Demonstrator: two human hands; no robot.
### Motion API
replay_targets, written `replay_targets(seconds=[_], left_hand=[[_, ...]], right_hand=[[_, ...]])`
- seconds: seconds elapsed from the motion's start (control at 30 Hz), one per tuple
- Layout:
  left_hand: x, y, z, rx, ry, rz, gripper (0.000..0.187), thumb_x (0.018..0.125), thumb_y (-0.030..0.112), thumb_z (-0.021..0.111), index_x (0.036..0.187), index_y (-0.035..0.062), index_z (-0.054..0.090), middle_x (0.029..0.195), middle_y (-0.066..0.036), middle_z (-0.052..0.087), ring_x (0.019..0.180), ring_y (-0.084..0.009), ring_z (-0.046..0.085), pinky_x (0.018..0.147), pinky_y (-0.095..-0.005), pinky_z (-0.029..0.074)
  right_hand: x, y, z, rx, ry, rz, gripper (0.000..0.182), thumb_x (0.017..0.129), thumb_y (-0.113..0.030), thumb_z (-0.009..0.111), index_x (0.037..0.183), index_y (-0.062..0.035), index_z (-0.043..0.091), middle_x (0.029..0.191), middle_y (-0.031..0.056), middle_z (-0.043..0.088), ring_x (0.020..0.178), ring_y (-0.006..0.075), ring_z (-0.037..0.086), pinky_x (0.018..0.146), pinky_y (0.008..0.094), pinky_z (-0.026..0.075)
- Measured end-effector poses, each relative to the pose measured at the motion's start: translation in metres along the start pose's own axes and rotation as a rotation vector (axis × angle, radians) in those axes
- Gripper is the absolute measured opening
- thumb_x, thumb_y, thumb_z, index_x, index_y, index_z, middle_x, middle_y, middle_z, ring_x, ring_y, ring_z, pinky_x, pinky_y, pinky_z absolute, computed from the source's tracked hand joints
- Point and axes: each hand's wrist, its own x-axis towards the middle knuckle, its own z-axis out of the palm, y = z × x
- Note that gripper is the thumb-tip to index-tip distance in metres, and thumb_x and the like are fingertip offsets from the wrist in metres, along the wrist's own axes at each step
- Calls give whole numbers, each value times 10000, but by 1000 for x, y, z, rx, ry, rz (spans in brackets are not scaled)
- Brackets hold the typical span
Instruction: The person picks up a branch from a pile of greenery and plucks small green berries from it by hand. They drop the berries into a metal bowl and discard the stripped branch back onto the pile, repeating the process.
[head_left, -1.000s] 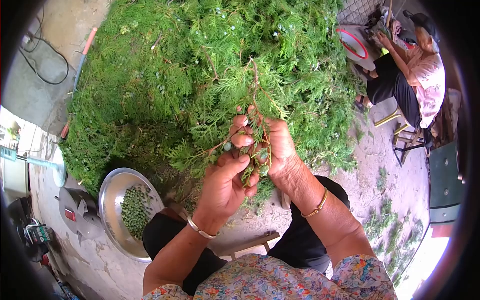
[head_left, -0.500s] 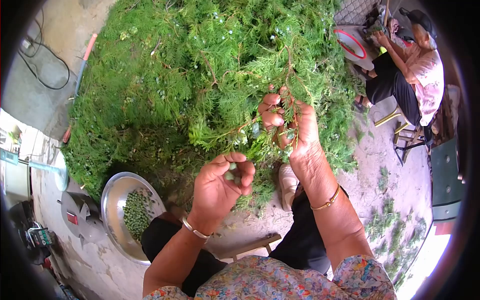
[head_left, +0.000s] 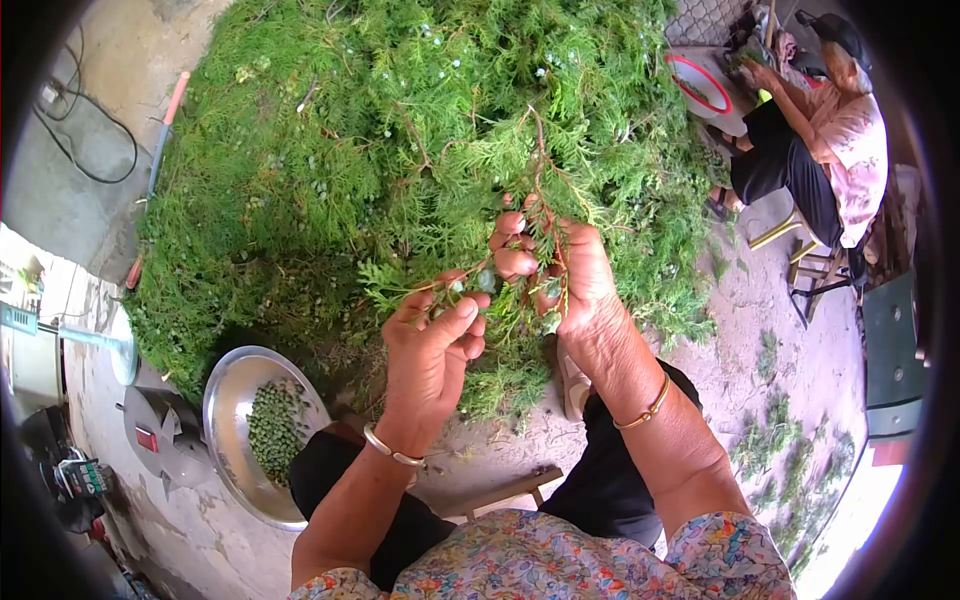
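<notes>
A leafy green branch [head_left: 541,150] with a reddish stem is gripped by my right hand [head_left: 575,275], whose fingers are wrapped round it. My left hand [head_left: 435,345] is closed at the branch's lower left twig, with thumb and fingers pinching by small pale green cones [head_left: 486,280]. Some cones may lie hidden behind the fingers. Beneath both hands spreads a large heap of green branches [head_left: 300,150]. A metal bowl [head_left: 232,400] holding many green cones [head_left: 275,425] stands at the lower left, beside my knee.
A person [head_left: 840,140] sits at the upper right near a red-rimmed basin [head_left: 700,85]. On the left are a long-handled tool [head_left: 167,125], a black cable [head_left: 85,150] and a fan [head_left: 122,345]. Loose sprigs [head_left: 780,440] lie on the right floor.
My left hand has risen to the twig and its fingers have closed there. My right hand and the branch have shifted slightly left.
</notes>
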Motion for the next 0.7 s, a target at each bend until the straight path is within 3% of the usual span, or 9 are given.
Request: replay_targets(seconds=[0.13,0.4,0.57,0.63,0.7], left_hand=[[-2,3,2,62,15,24,358,768,30,680,1081,3,509,879,-143,615,626,-144,552,486,-246,411],[-6,6,1,132,12,-93,121,819,109,618,861,3,576,710,-104,598,527,-118,510,406,-218,352],[-12,9,0,152,-53,-198,141,829,132,576,830,-9,576,680,-127,587,466,-116,480,368,-208,318],[-13,11,-1,138,-85,-247,165,836,152,555,819,-11,575,668,-136,582,447,-116,469,360,-205,310],[-15,14,-6,85,-260,-273,219,842,190,514,803,-18,570,670,-157,582,443,-121,471,358,-203,310]], right_hand=[[-2,5,7,-59,90,6,91,895,-116,403,963,-105,462,815,35,535,552,129,419,446,246,354],[4,4,-3,-211,135,-20,69,906,-119,411,957,-99,453,792,28,540,535,121,433,385,245,327],[2,2,4,-208,235,-55,76,895,-94,408,955,-80,454,779,38,541,529,127,438,385,237,336],[1,-1,0,-183,129,1,71,901,-85,416,939,-40,456,798,71,512,597,121,399,453,217,332],[3,-7,-1,-232,196,-56,80,908,-98,404,946,-45,450,789,59,512,573,113,386,442,216,329]])
